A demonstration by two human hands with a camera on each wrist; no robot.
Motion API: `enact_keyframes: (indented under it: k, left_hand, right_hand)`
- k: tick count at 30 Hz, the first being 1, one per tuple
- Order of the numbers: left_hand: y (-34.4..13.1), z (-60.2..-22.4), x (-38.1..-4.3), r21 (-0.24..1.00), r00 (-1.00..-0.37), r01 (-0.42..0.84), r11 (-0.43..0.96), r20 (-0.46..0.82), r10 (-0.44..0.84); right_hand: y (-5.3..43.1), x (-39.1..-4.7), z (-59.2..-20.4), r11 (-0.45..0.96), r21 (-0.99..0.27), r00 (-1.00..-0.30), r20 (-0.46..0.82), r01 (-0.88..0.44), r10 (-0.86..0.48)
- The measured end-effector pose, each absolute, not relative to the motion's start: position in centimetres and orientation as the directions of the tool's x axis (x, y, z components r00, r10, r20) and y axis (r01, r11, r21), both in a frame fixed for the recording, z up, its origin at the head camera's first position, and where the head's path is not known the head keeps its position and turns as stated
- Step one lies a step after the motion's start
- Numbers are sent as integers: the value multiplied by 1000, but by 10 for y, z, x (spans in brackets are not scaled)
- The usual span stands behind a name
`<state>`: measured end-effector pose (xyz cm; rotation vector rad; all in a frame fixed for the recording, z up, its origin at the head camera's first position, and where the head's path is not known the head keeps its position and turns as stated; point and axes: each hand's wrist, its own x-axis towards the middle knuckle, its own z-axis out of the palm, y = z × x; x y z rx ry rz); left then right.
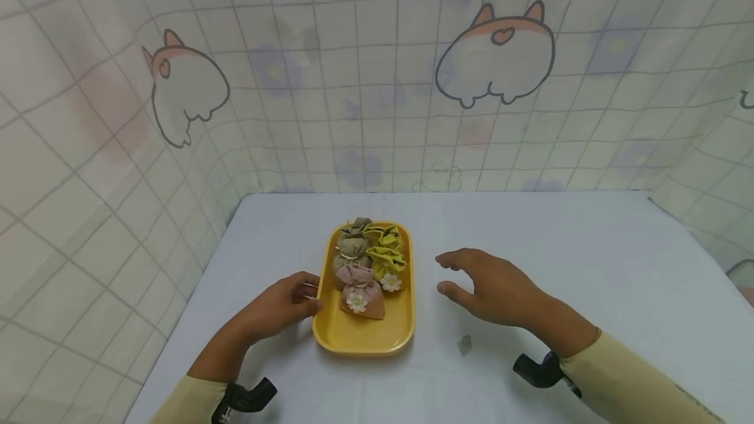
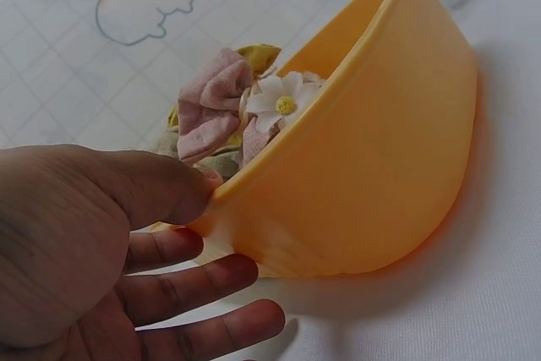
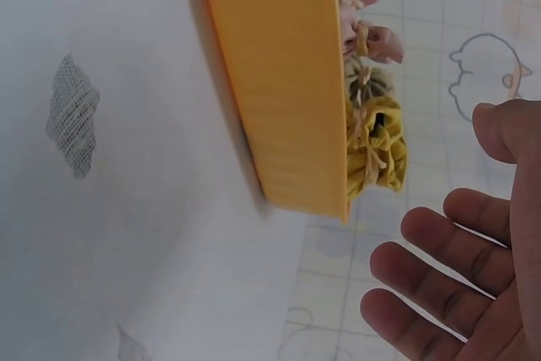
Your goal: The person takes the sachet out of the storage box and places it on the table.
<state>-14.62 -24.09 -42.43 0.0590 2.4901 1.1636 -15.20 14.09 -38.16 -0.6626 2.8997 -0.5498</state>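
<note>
A yellow tray (image 1: 363,342) with raised sides stands on the white table. Inside lie several small cloth pouches: a pink pouch (image 1: 364,293) with a white flower, olive-grey pouches (image 1: 353,247) behind it, and yellow-green pouches (image 1: 385,255) along the right side. My left hand (image 1: 283,306) is at the tray's left side; its thumb touches the rim, while the other fingers (image 2: 203,285) spread loosely beside the outer wall. To the right of the tray, apart from it, my right hand (image 1: 495,286) hovers with fingers extended and thumb spread, holding nothing.
A small grey patch (image 1: 465,345) marks the white tabletop (image 1: 618,267) below the right hand. Hanging cloth (image 1: 365,116) with a grid and cartoon animals surrounds the table's back and sides. Each forearm wears a black wrist device (image 1: 538,370).
</note>
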Motion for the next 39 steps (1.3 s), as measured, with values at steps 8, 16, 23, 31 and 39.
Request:
enact_keyframes:
  k: [8,16,23,31,39]
  left_hand:
    - [-240,-427,-146,758,-923,-146,636,-335,187]
    - [-240,-423,-145,761,-919,-149,631,-342,196]
    - [-240,-424,-146,767,-920,-144,626,-336,200]
    - [-241,-428,-147,763,-922,-130,633,-328,205]
    - [-241,-428,-146,763,-924,-120,636,-320,210]
  right_hand:
    - [130,-155,-381,821,-413,-892,-45,-394,-450]
    - [118,-155,-382,807,-450,-886,-68,-383,-459]
    - [109,-159,-387,778,-470,-870,-42,-417,-491]
    - [101,-161,-389,729,-496,-836,-11,-472,-549]
    - [93,-164,-392,690,-519,-809,5,-505,-588]
